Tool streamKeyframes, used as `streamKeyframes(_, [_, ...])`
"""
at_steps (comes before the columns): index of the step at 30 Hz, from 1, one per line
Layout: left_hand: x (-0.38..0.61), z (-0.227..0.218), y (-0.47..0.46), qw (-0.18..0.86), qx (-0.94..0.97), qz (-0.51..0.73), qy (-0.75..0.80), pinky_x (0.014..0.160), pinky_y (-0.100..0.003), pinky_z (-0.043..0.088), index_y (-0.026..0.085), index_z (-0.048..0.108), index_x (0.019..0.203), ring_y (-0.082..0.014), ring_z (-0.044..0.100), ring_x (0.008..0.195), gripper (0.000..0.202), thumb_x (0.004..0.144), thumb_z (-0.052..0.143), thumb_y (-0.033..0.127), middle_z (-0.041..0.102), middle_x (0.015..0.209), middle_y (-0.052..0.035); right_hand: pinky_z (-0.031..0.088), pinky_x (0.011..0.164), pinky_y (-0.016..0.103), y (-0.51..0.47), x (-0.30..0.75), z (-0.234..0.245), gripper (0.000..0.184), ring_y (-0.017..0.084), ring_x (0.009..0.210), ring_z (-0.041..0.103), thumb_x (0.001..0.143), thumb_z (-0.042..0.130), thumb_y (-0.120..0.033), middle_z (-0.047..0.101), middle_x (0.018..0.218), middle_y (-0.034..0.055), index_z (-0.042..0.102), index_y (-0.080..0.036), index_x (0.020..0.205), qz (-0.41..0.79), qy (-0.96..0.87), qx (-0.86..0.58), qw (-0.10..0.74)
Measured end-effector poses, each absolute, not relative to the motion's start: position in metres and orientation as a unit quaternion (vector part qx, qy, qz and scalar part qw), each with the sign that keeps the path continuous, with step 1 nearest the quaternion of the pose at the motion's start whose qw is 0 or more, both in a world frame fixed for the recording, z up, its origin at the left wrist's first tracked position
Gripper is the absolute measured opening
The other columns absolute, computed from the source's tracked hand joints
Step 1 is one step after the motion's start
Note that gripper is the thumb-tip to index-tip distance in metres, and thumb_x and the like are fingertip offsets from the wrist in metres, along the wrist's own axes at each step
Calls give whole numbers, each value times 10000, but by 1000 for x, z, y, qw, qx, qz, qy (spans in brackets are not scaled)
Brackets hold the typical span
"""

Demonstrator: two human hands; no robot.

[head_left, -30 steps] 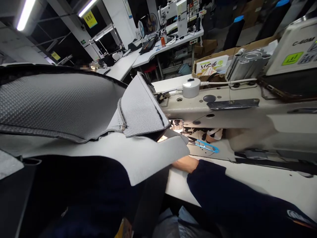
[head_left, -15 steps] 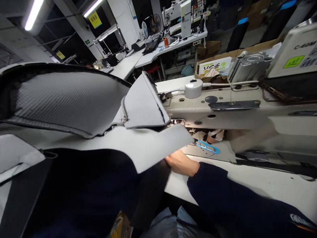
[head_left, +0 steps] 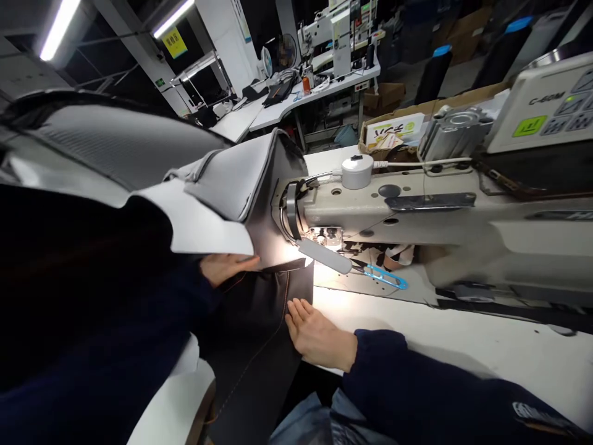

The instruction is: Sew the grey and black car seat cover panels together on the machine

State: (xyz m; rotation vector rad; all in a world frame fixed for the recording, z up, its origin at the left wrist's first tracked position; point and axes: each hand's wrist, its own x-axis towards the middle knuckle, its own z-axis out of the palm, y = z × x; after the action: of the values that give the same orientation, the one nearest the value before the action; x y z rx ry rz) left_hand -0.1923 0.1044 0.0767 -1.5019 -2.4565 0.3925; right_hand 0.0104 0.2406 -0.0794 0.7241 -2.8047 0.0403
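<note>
A large grey and black padded fabric piece (head_left: 139, 161) is bunched up at the left, in front of a beige industrial sewing machine (head_left: 398, 210). Its dark panel (head_left: 259, 315) with a stitched seam hangs down from the lit needle area. My left hand (head_left: 225, 267) is under the raised grey flap, fingers curled against the fabric's edge. My right hand (head_left: 317, 334) lies flat and open on the table edge, fingertips touching the dark panel beside the seam. Blue thread snips (head_left: 384, 277) lie on the machine bed behind it.
The white table (head_left: 463, 346) runs to the right under the machine arm. A control panel (head_left: 542, 105) and a cardboard box (head_left: 393, 127) stand behind the machine. Further work tables with sewing machines (head_left: 333, 37) are at the back.
The grey fabric has been pulled left and up, uncovering the machine's needle end and the dark panel. My left hand has come into sight. My right hand slid back toward me and flattened.
</note>
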Motion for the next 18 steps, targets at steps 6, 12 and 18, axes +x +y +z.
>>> streamKeyframes(6, [-172,37,61,-144,-438,73,-884,767,-273,412,178,647,877,-194,568,854,463,564,390,-48,640,860,-11,365,999,564,242,18,-93,446,383,1194,515,857,471,-206,500,1282,330,521,48,1220,-3,-952,230,200])
streamKeyframes(12, [-149,-6,34,-315,-375,-36,-871,675,-212,397,149,597,816,-142,559,766,392,527,385,-12,592,776,9,378,988,560,243,18,-89,443,379,1173,533,829,465,-183,526,1256,323,535,51,1198,-11,-948,229,219])
streamKeyframes(18, [-122,48,133,-270,-557,94,-780,689,-247,439,215,608,979,-165,578,809,187,830,524,292,604,983,-27,397,959,557,242,17,-82,393,372,1091,584,846,446,-160,604,1139,304,574,55,1150,-2,-949,226,220])
